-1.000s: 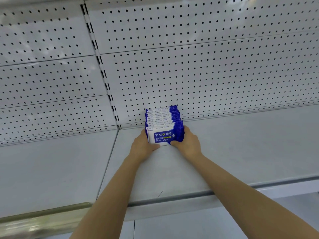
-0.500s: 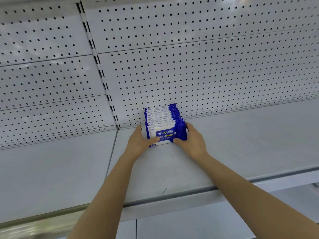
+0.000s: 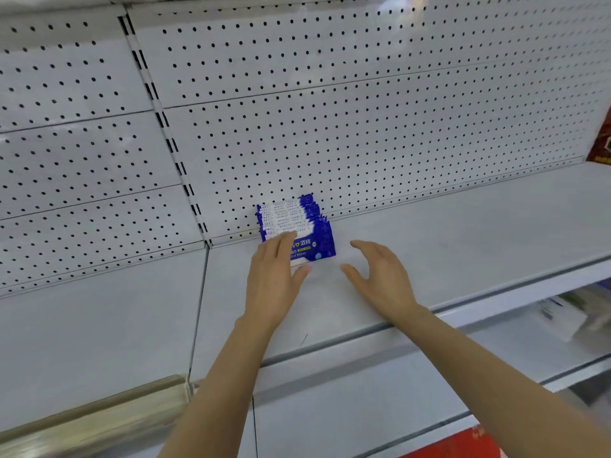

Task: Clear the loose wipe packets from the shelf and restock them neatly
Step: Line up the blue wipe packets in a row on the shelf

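A row of several blue and white wipe packets (image 3: 307, 226) stands upright on the white shelf (image 3: 446, 233), its back end at the pegboard wall. My left hand (image 3: 274, 276) is open, its straight fingers lying over the left part of the front packet. My right hand (image 3: 380, 276) is open and apart from the row, hovering just to the right of the front packet with the thumb pointing left. The left hand hides part of the front packet's label.
The white pegboard back wall (image 3: 363, 127) rises behind the row. A slotted upright (image 3: 165, 133) divides the shelf bays. A red package (image 3: 601, 140) sits at the far right. The shelf's front edge (image 3: 363, 332) runs below my wrists.
Both hands have let go of the row. The right hand pulled away to the right and opened; the left hand opened and now lies flat on the front packet.
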The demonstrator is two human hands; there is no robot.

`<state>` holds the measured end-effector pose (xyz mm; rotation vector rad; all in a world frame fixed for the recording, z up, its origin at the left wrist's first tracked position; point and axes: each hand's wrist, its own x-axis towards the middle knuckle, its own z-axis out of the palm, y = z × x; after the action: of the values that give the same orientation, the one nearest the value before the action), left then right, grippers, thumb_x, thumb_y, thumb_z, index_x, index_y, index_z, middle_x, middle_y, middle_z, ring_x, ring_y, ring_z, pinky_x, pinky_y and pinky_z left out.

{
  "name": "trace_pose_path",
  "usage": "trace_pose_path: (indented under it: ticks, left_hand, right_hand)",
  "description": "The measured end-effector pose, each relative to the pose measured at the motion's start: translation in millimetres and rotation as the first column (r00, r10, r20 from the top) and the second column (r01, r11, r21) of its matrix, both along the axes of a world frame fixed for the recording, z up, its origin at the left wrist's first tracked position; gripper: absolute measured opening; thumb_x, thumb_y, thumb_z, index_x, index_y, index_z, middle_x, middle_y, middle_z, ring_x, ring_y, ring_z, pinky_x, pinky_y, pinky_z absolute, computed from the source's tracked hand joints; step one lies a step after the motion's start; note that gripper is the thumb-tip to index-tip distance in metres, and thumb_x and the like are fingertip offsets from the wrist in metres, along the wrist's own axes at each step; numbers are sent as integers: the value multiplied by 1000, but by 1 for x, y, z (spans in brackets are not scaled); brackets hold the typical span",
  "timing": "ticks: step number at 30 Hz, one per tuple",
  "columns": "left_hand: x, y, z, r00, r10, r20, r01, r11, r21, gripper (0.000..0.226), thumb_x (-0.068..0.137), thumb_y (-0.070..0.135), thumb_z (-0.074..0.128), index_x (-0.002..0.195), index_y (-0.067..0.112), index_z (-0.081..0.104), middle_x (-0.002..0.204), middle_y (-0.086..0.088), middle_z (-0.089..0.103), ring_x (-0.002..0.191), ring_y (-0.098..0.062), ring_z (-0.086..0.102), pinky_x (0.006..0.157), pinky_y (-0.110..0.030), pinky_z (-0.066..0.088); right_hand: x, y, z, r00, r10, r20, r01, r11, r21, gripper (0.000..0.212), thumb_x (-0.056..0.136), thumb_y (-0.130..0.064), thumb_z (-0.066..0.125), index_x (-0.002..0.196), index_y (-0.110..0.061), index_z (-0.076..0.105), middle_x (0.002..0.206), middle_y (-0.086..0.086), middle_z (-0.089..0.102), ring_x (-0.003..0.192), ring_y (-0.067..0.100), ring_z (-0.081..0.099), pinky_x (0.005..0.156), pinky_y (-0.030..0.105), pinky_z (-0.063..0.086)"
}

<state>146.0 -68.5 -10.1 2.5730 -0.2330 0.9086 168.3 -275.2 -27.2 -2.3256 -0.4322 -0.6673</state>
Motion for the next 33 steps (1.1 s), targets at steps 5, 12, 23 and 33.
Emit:
trace_pose_path:
  ticks: [5,12,23,33]
  left_hand:
    - [-13,-46,-4,994,-112,-7,112,987,117,55,85,31,74,132,10,57,128,-8,61,115,-29,56,97,-37,44]
    - [-29,-132,-6,965,-261,-35,263,947,186,51,85,29,73,131,12,59,127,-7,62,113,-28,57,97,-39,46]
    - [-96,-342,-18,880,-463,-105,474,871,127,47,83,23,76,127,16,61,120,-2,64,107,-25,58,90,-37,47]
    - [-148,-524,-52,741,-606,-291,649,757,78,46,94,31,62,138,21,52,137,-1,54,123,-22,49,99,-31,38]
  right_hand:
    - [-28,-35,-2,996,-57,71,57,998,1,38,89,-33,67,121,-13,64,118,4,66,109,24,59,91,32,44]
    - [-70,-122,-8,986,-143,83,142,990,18,35,88,-34,63,116,-13,67,114,3,67,105,24,61,89,33,49]
    - [-170,-320,-32,945,-326,9,326,945,-19,36,88,-29,62,119,-10,66,111,8,67,103,27,62,86,36,53]
    - [-267,-496,-58,808,-586,-64,581,810,-83,30,83,-14,73,112,-10,69,107,7,70,100,28,65,84,37,53]
